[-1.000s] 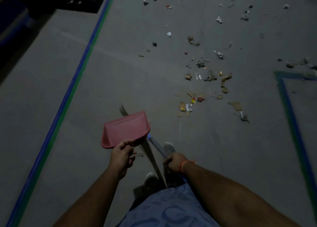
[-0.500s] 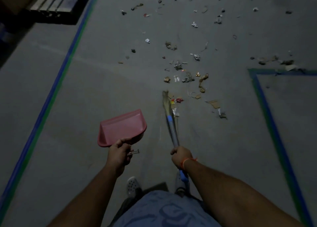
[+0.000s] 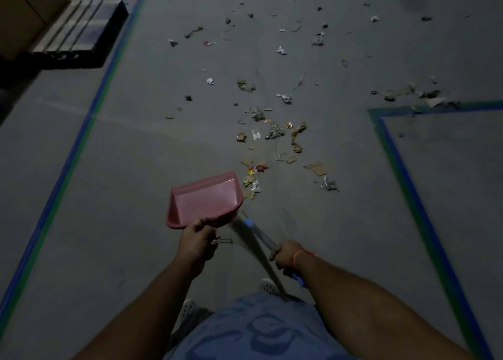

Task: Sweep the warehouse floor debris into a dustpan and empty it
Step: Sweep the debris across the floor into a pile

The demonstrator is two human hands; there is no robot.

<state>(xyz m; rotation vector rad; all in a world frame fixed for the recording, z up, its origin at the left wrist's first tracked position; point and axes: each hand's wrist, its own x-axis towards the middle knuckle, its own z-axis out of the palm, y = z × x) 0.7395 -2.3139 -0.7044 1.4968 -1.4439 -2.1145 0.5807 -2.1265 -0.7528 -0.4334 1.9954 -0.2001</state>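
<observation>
Debris (image 3: 272,134) from the warehouse floor (image 3: 136,155) lies scattered ahead of the person, none of it in the dustpan. Nearest the camera, two bare forearms reach out over a blue patterned garment (image 3: 258,332), with pale perforated shoes (image 3: 268,286) showing below. The left hand (image 3: 197,241) has its grip closed around the handle of the pink dustpan (image 3: 204,200), which is held above the floor with its open mouth facing away. The right hand (image 3: 285,255), an orange band at its wrist, has its grip closed around the broom (image 3: 253,237), whose shaft is streaked with motion blur and runs just beside the dustpan's right edge. Just beyond the pan sit cardboard scraps and bright wrappers; farther on, paper bits, plastic and crumpled pieces spread across the grey concrete. Blue and green tape lines (image 3: 89,114) run along the left, and a taped corner (image 3: 381,117) marks the right. At far upper left stands a wooden pallet (image 3: 81,30) beside a cardboard box (image 3: 24,14).
</observation>
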